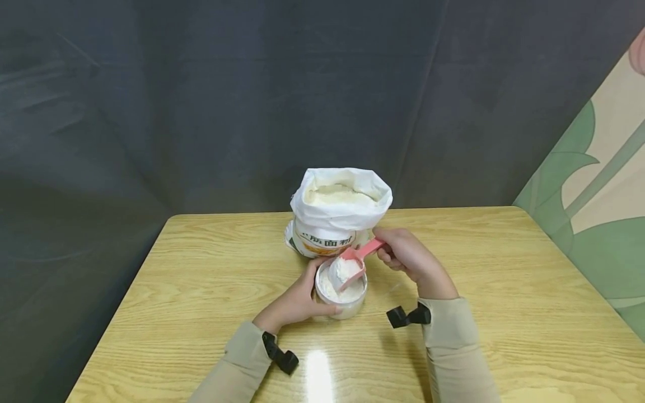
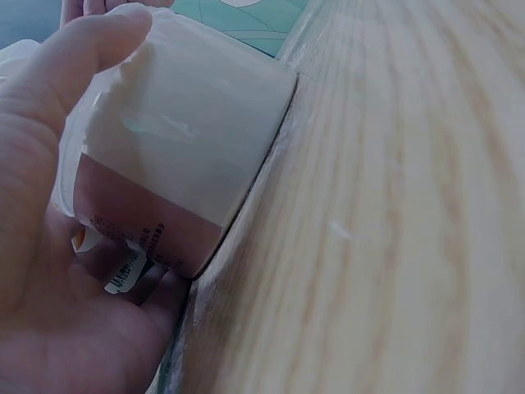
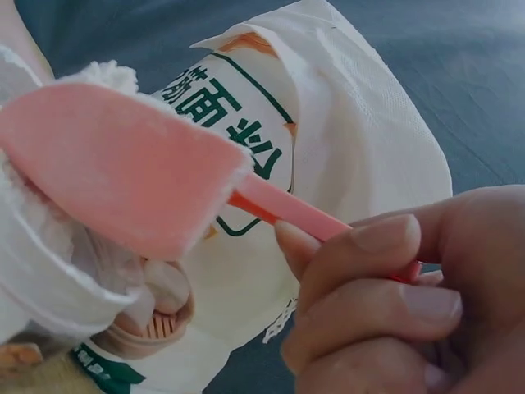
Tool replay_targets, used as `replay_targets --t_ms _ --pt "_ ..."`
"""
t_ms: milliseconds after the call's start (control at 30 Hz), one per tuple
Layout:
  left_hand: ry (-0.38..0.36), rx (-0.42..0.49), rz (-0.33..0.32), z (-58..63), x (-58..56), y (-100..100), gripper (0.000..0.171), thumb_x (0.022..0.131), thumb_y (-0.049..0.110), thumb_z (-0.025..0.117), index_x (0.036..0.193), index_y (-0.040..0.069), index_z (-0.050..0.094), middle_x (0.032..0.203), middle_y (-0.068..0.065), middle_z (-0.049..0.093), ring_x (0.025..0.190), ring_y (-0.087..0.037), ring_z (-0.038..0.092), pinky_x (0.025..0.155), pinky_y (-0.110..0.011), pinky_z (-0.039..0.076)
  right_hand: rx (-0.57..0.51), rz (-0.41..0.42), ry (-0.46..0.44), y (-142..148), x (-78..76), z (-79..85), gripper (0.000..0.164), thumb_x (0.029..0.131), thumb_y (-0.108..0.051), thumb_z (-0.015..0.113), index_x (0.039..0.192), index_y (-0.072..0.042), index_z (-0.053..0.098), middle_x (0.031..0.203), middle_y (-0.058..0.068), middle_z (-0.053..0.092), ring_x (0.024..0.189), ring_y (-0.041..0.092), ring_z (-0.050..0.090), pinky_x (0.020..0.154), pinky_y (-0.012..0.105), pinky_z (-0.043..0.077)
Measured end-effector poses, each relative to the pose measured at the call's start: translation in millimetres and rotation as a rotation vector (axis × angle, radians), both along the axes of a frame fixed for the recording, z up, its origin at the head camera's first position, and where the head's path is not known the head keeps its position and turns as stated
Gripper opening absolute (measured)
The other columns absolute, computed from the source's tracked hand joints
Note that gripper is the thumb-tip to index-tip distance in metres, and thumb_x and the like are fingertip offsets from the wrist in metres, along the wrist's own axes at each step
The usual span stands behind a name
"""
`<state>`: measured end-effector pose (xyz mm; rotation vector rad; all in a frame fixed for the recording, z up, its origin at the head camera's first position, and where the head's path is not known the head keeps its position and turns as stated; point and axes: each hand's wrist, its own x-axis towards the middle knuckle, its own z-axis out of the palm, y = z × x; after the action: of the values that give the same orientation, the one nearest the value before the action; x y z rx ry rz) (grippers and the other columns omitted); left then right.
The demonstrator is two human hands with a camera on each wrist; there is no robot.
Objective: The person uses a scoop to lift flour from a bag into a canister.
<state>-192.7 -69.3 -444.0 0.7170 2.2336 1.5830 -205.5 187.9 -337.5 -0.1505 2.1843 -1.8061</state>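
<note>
A pink scoop heaped with white flour is tilted over the mouth of a clear round jar. My right hand grips the scoop's handle between curled fingers and thumb; the right wrist view shows the underside of the scoop at the jar's rim. Around the jar's left side curls my left hand, thumb at the front. White flour shows inside the jar, which stands on the table with a reddish label low on its wall. Right behind it stands an open white flour bag.
The wooden table reaches back to a dark cloth hanging behind the bag. To the right is a wall with a painted leaf pattern. Each wrist wears a black camera mount over a beige sleeve.
</note>
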Motion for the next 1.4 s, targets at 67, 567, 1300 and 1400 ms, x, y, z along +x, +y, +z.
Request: replay_targets --t_ms 67,567,1300,1400 --pt "-0.002 -0.007 0.004 0.2 0.2 -0.3 0.107 0.077 0.027 0.09 0.157 0.025 0.018 0.162 -0.001 0.025 0.149 -0.019 0.024 0.12 -0.045 0.021 0.043 0.02 0.013 0.2 0.7 0.9 0.043 0.108 -0.025 0.041 0.079 -0.005 0.066 0.053 -0.005 0.043 0.044 0.004 0.029 0.043 0.02 0.024" --pt "0.002 -0.015 0.006 -1.0 -1.7 -0.2 0.106 0.076 0.025 0.09 0.156 0.024 0.02 0.161 -0.001 0.026 0.148 -0.019 0.025 0.119 -0.044 0.021 0.456 -0.21 0.22 -24.8 22.0 20.5 0.049 0.105 -0.024 0.042 0.063 -0.006 0.058 0.053 0.001 0.052 0.053 0.018 0.039 0.052 0.031 0.031" --pt "0.013 0.017 -0.004 -2.3 -2.0 -0.9 0.104 0.077 0.024 0.09 0.155 0.026 0.021 0.161 0.0 0.027 0.149 -0.02 0.024 0.119 -0.046 0.022 0.532 -0.263 0.4 -41.3 38.5 31.2 0.042 0.105 -0.023 0.046 0.066 -0.008 0.054 0.053 0.002 0.049 0.051 0.02 0.044 0.049 0.032 0.035" --pt "0.007 0.011 -0.001 -2.5 -2.0 -1.0 0.105 0.077 0.024 0.09 0.155 0.026 0.021 0.161 0.0 0.027 0.149 -0.019 0.024 0.119 -0.045 0.021 0.549 -0.27 0.408 -41.3 39.0 32.1 0.042 0.105 -0.023 0.046 0.067 -0.008 0.055 0.053 0.002 0.049 0.051 0.019 0.043 0.049 0.032 0.035"
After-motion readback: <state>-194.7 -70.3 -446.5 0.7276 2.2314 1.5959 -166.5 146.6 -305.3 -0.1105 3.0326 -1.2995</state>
